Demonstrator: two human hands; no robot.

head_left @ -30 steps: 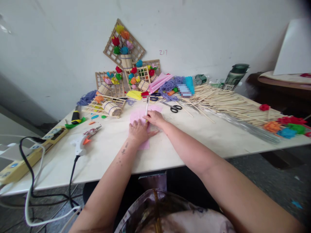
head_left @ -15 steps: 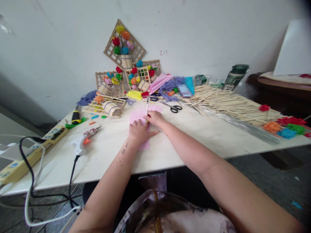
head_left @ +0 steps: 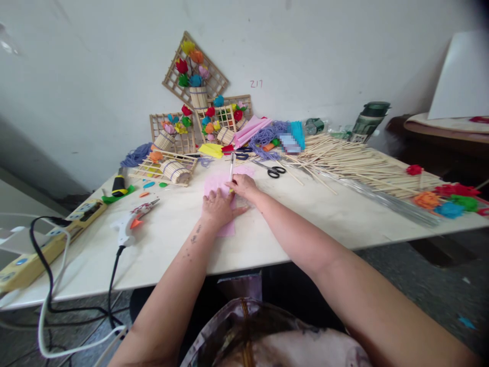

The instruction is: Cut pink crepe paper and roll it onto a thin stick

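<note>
A pink sheet of paper (head_left: 226,229) lies on the white table in front of me. My left hand (head_left: 218,208) presses flat on it, fingers spread and thumb pointing right. Just beyond, my right hand (head_left: 243,186) is closed round a white pen (head_left: 231,167), held upright. The pen's lower end is hidden behind my fingers. Black-handled scissors (head_left: 275,172) lie to the right of my right hand. To the left of my left hand rests a white glue gun (head_left: 128,229) with its nozzle pointing away.
Wooden sticks (head_left: 355,158) spread across the back right, beside thin clear strips (head_left: 397,204). Lattice panels with paper flowers (head_left: 196,69) stand against the wall. A yellow power strip (head_left: 49,247) with cables runs along the left edge. A dark green bottle (head_left: 369,122) stands at the back.
</note>
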